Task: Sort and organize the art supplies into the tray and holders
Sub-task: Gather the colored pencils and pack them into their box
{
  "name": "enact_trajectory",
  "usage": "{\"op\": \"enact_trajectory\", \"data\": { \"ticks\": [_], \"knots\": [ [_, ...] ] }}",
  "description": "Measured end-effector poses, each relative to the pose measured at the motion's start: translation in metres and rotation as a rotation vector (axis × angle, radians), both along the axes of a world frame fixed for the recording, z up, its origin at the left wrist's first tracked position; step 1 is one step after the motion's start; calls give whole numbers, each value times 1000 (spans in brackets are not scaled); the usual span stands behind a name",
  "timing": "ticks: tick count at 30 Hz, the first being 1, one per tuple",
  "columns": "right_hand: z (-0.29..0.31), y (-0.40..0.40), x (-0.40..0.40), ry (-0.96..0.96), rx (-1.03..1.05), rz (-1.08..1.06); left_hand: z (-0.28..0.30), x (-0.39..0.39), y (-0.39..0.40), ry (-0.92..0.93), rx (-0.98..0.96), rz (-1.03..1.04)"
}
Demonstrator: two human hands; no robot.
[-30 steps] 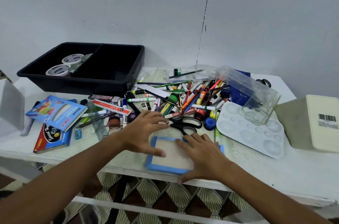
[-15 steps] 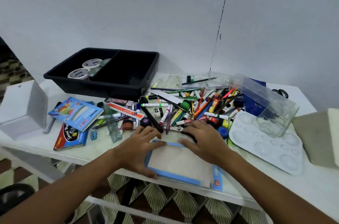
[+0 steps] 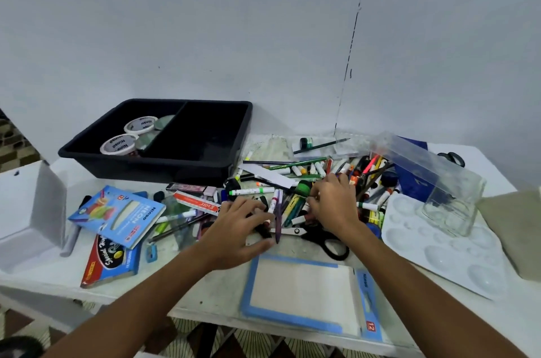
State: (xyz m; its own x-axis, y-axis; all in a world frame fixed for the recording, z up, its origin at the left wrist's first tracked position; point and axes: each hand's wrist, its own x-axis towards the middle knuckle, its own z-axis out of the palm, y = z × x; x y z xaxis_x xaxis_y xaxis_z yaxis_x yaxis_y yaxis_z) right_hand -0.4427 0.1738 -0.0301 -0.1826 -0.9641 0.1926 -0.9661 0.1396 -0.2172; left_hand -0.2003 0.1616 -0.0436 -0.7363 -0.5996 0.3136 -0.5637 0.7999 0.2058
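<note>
White table (image 3: 58, 272) against a pale wall, littered from end to end. Black two-compartment tray (image 3: 205, 164) at the back left, two white tape rolls (image 3: 118, 144) in its left compartment, right compartment dark. White paint palette (image 3: 439, 249) lying flat at the right, clear plastic holder (image 3: 433, 179) tipped on its side just behind it. Blue-framed pack (image 3: 304, 293) flat at the near edge, between the two forearms. Blue neon crayon box (image 3: 123, 217) at the left, overlapping a red and black box (image 3: 111, 261). Heap of markers, pens and pencils (image 3: 316, 182) in the middle, outside tray and holder alike. Black-handled scissors (image 3: 322, 237) just in front of the heap, partly under the right wrist. Left hand (image 3: 237, 228) palm down at the heap's near edge, fingers curled over a black marker (image 3: 262, 230); grip on it impossible to tell. Right hand (image 3: 333, 202) on the heap, fingers bent down among the pens; pinching anything or not, cannot tell.
</note>
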Motion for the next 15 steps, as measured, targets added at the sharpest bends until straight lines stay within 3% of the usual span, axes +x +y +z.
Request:
{"op": "enact_trajectory", "data": {
  "ticks": [9, 11, 15],
  "knots": [
    [83, 16, -37, -1497, -479, -34, 11, -47, -41, 286, 22, 42],
    [96, 22, -51, -1660, -557, 54, 14, -62, -48, 312, 73, 33],
    [100, 34, -73, -1676, -629, 40, 15, -97, -54, 287, 178, -24]
  ]
}}
